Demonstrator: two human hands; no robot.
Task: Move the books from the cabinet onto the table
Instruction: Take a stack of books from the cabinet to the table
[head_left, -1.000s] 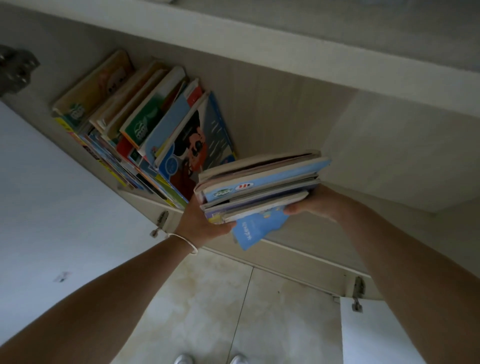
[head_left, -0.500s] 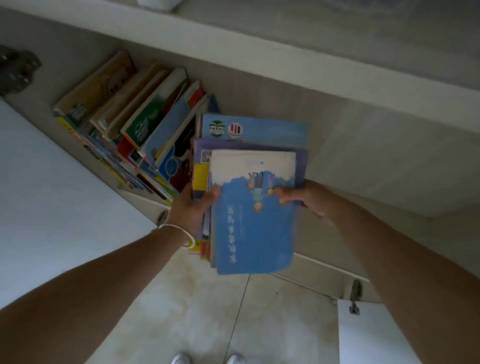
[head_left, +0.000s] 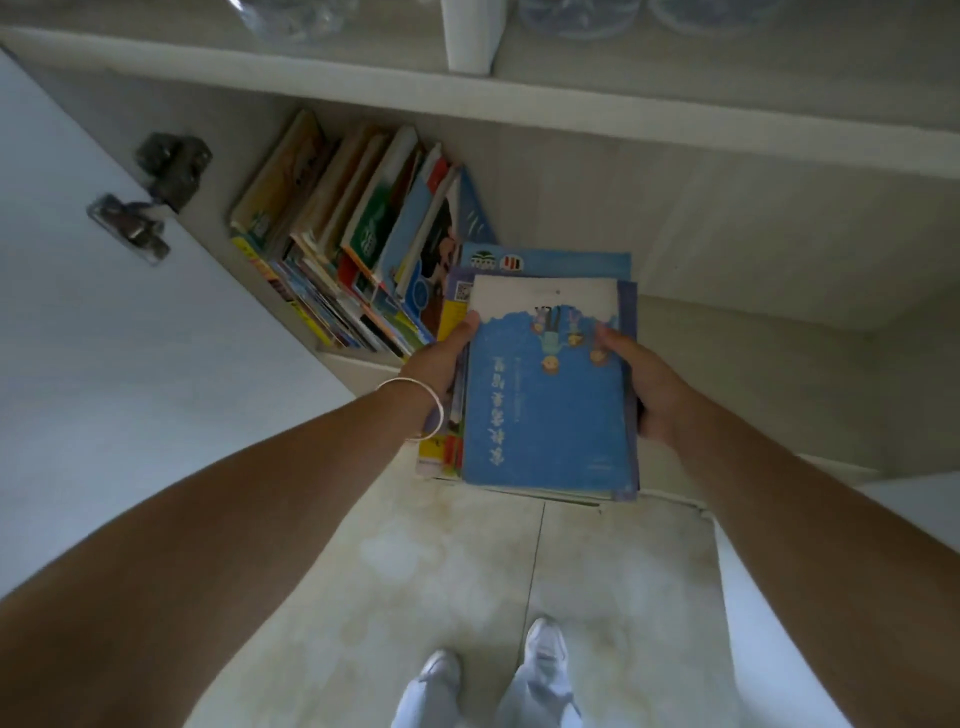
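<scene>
I hold a flat stack of books, its top cover blue and white, in front of the cabinet's lower opening. My left hand grips the stack's left edge with the thumb on top; a thin bangle circles that wrist. My right hand grips the right edge the same way. A row of leaning books stands on the cabinet shelf, to the left of and behind the stack. No table is in view.
An open white cabinet door with a metal hinge stands at the left. Another door shows at the right. An upper shelf holds clear containers. Pale floor tiles and my white shoes lie below.
The stack turned from edge-on to flat with its cover up and came out of the cabinet toward me. The view tilted down, showing the floor and shoes.
</scene>
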